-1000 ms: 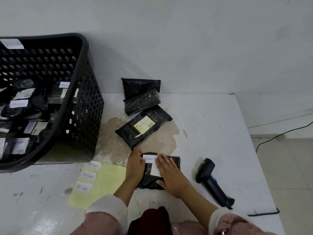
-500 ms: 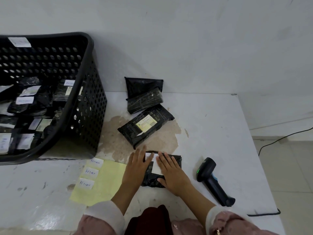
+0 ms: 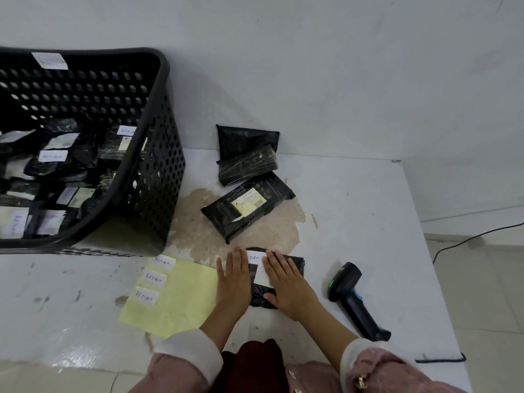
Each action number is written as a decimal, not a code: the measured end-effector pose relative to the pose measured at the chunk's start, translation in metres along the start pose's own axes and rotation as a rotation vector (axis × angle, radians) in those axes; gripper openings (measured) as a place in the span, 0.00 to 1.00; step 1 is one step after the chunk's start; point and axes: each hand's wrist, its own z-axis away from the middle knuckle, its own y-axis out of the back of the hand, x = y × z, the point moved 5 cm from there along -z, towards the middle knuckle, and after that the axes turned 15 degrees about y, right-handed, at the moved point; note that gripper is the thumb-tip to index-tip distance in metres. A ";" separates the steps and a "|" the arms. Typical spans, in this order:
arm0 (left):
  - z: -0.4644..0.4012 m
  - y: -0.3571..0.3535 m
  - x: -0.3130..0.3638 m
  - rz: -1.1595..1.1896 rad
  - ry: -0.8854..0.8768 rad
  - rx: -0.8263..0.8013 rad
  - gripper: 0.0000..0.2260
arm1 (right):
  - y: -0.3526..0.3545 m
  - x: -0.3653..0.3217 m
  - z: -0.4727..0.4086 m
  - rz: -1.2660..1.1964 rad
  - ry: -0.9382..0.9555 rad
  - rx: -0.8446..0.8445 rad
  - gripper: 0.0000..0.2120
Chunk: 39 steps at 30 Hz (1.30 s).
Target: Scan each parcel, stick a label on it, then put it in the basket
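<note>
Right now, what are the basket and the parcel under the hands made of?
The basket looks like hard black plastic, matt, with moulded round holes. The parcel seems wrapped in thin black plastic film: it is crinkled and slightly shiny.

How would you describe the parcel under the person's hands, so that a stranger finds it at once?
Start at the big black basket on the left of the white table, then look right, past the yellow sheet. The parcel lies flat under the left hand and right hand. Unlike the three other loose parcels, it bears a white handwritten RETURN label.
</note>
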 end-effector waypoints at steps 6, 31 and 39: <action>-0.006 0.017 0.005 0.488 0.158 -0.066 0.27 | 0.000 0.002 0.000 -0.037 0.011 0.025 0.39; 0.034 0.223 -0.019 1.312 -0.282 0.148 0.09 | 0.230 -0.023 0.049 0.148 -0.288 0.922 0.19; 0.045 0.265 -0.086 1.290 -0.307 0.288 0.14 | 0.266 -0.084 0.030 0.086 -0.169 1.011 0.21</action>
